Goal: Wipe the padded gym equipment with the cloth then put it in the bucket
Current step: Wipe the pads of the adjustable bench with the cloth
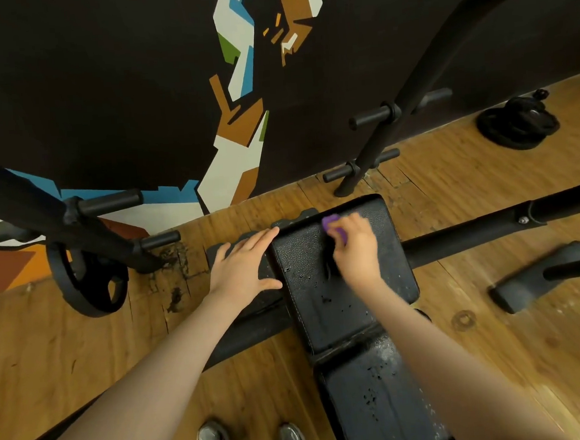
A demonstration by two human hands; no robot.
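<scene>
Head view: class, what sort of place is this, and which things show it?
Probably a gym: a black padded leather bench, a round black weight plate leaning on a black steel rack, and more plates on the wooden floor.

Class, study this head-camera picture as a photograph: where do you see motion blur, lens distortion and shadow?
Head view: the right hand and its purple cloth are smeared by motion, while the left hand on the bench pad edge is sharper; the wide-angle lens bows the black frame tube and the floor boards; a dark shadow lies on the pad beside the right hand.
</scene>
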